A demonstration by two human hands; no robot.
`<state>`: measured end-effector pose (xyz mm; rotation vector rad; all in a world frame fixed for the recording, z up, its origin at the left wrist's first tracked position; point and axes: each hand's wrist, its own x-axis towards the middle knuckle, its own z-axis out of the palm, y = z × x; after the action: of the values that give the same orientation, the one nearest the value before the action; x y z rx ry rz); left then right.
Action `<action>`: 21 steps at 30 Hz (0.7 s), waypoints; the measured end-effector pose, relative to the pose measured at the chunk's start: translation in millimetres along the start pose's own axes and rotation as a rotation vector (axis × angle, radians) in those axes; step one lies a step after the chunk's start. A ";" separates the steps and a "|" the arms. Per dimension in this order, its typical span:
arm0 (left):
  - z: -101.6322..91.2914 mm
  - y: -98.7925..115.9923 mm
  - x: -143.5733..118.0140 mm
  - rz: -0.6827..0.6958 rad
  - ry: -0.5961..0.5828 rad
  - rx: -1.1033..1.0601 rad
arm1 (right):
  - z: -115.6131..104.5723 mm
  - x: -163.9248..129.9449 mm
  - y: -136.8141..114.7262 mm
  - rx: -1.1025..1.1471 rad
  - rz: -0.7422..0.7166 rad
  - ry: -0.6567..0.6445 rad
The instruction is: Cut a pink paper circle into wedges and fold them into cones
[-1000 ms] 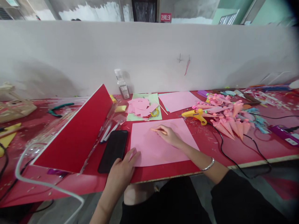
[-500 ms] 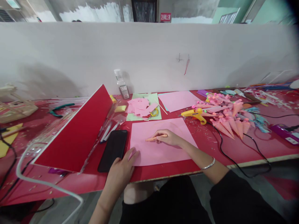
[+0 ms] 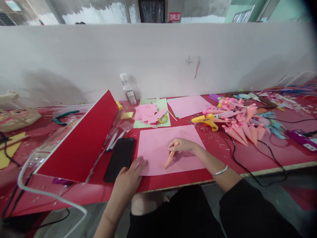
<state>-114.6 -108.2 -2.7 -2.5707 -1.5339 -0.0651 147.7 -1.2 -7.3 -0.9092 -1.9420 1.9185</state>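
Note:
A pink sheet of paper (image 3: 153, 145) lies on the red tabletop in front of me. My right hand (image 3: 180, 145) is closed around a light-orange pen (image 3: 170, 158), its tip down at the lower middle of the sheet. Whether it leaves a mark is too faint to tell. On the sheet's lower left corner rests my left hand (image 3: 132, 172), fingers stretched out and spread, with nothing in it. Just left of that hand lies a black phone (image 3: 120, 158).
A tilted red board (image 3: 84, 138) stands at left. Behind the sheet are pink paper scraps (image 3: 147, 112), more pink paper (image 3: 189, 106) and a clear bottle (image 3: 128, 89). At right lie a yellow glue gun (image 3: 206, 121), its black cord and a pile of pink cones (image 3: 244, 124).
My right hand has turned the pen more upright, and its tip has moved right and toward me over the paper. My left hand stays in place.

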 end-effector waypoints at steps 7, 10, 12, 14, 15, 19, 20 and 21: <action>-1.4 0.7 0.1 -0.003 0.003 0.004 | 1.7 -2.9 -3.9 0.022 -0.130 0.176; -2.0 1.1 0.6 0.001 0.004 -0.002 | 6.4 0.7 -3.5 0.067 -0.193 0.297; -1.9 1.0 0.5 0.003 0.006 -0.002 | 8.9 4.4 -2.3 0.078 -0.226 0.424; -1.4 0.7 0.2 0.003 0.014 -0.008 | 10.6 7.6 -1.1 0.058 -0.249 0.524; -1.1 0.5 0.1 0.003 0.018 -0.011 | 11.3 8.6 -0.8 0.047 -0.256 0.554; 0.1 0.2 -0.2 0.004 0.025 -0.009 | 14.3 9.6 -0.4 0.024 -0.264 0.592; 0.2 0.2 -0.2 0.006 0.025 -0.007 | 15.3 9.5 -0.4 0.024 -0.265 0.588; 0.1 0.2 -0.2 0.007 0.025 -0.006 | 16.3 9.3 -0.4 0.024 -0.267 0.580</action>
<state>-114.6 -108.4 -2.8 -2.5698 -1.5185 -0.1004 130.9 -8.8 -10.6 -1.0002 -1.5911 1.3341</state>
